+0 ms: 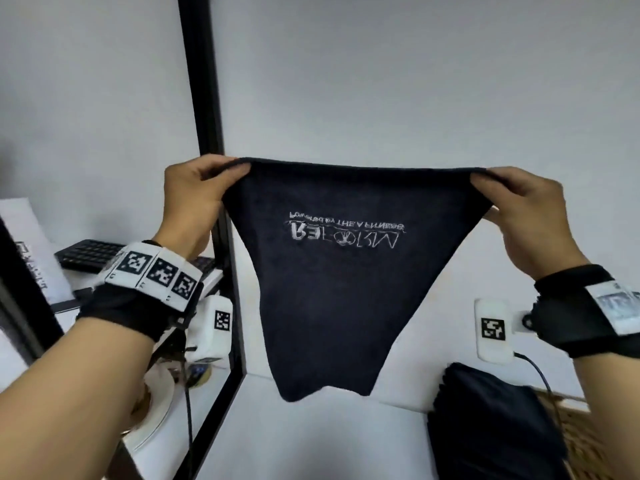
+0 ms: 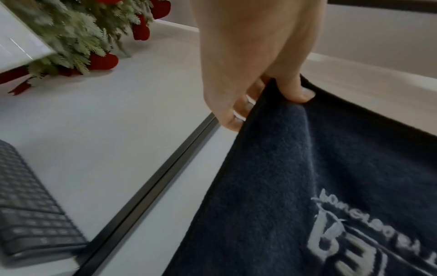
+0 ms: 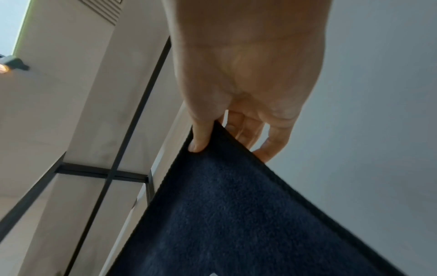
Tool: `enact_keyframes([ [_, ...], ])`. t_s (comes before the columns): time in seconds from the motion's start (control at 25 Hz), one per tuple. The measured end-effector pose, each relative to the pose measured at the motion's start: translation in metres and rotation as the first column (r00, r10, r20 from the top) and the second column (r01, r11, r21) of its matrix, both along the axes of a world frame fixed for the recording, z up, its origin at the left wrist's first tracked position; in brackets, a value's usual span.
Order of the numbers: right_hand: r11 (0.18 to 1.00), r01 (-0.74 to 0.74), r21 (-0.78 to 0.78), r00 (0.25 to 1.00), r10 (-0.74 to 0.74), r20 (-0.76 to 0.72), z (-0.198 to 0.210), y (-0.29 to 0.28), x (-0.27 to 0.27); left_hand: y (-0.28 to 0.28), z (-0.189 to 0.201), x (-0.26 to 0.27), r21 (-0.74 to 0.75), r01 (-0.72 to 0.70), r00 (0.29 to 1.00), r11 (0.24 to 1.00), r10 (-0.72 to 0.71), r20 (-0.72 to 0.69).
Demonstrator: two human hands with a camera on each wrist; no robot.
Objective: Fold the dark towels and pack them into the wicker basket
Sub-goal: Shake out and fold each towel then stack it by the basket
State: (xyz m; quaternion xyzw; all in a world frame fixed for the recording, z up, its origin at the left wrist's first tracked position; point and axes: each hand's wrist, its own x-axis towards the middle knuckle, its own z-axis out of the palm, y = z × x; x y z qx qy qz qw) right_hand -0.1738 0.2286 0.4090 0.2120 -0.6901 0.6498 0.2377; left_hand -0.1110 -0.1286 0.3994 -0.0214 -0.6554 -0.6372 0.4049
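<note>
A dark navy towel [image 1: 349,282] with white stitched lettering hangs in the air in front of the wall, stretched by its two top corners. My left hand [image 1: 199,192] pinches the left corner between thumb and fingers, seen close in the left wrist view on the towel [image 2: 319,177] under my left hand [image 2: 267,93]. My right hand [image 1: 519,202] pinches the right corner; the right wrist view shows my right hand [image 3: 227,134] on the towel [image 3: 236,214]. Folded dark towels [image 1: 491,424] stand in the wicker basket [image 1: 575,431] at the lower right.
A white table [image 1: 311,441] lies below the towel. A black vertical post [image 1: 204,98] rises just left of it. Beyond the post sit a black keyboard [image 1: 86,254] and a white plate [image 1: 156,407]. Green branches with red ornaments [image 2: 82,37] stand further left.
</note>
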Motion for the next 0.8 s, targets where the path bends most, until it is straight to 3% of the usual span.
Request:
enact_keyframes([
  [0.28, 0.983, -0.122, -0.136, 0.97, 0.147, 0.195, -0.044, -0.006, 0.119, -0.022, -0.048, 0.11, 0.089, 0.302, 0.922, 0.949, -0.315, 0.227],
  [0.48, 0.993, -0.081, -0.084, 0.906, 0.109, 0.409, -0.134, 0.001, 0.15, -0.014, -0.134, 0.133, 0.114, 0.215, 0.87, 0.97, -0.243, 0.428],
  [0.6, 0.998, -0.069, 0.005, 0.805, 0.052, 0.591, -0.223, 0.011, 0.144, -0.007, -0.221, 0.124, 0.117, 0.191, 0.754, 0.975, -0.222, 0.619],
  [0.72, 0.986, -0.072, 0.147, 0.66, -0.064, 0.748, -0.314, 0.016, 0.128, -0.008, -0.319, 0.108, 0.049, 0.145, 0.563, 0.988, -0.123, 0.817],
  [0.8, 0.984, -0.072, 0.161, 0.572, -0.091, 0.815, -0.37, 0.014, 0.109, -0.012, -0.377, 0.091, 0.007, 0.139, 0.457, 0.99, -0.07, 0.887],
])
